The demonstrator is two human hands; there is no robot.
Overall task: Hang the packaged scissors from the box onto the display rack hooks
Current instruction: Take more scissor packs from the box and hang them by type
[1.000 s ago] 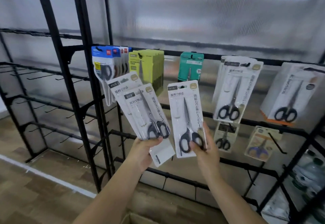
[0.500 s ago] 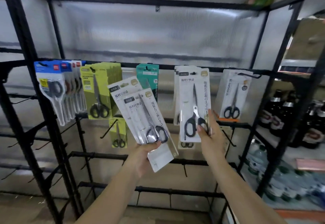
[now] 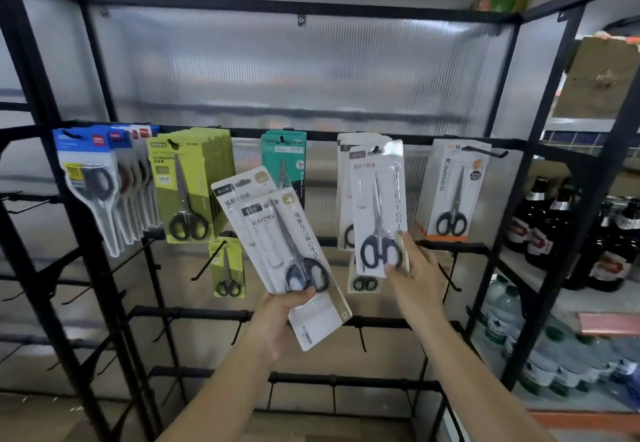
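My left hand (image 3: pixel 280 320) grips a fanned stack of white scissors packs (image 3: pixel 273 230) by their lower end, tilted left, in front of the rack. My right hand (image 3: pixel 414 278) pinches the bottom corner of a single white pack with black-handled scissors (image 3: pixel 377 206). That pack is upright, its top hole at a hook (image 3: pixel 374 150) on the upper bar, in front of matching white packs (image 3: pixel 344 192) hanging there. The box is out of view.
The black display rack (image 3: pixel 485 247) carries blue packs (image 3: pixel 86 178), green packs (image 3: pixel 187 185), a teal pack (image 3: pixel 284 157) and a white-orange pack (image 3: pixel 453 188). Small green pack (image 3: pixel 227 268) hangs lower. Bare hooks (image 3: pixel 450 278) jut out below. Bottles (image 3: pixel 554 226) stand on shelves at right.
The view has swung right and closer to the rack. My right hand has carried the single pack up and right, to the hook with the matching packs. My left hand keeps its stack.
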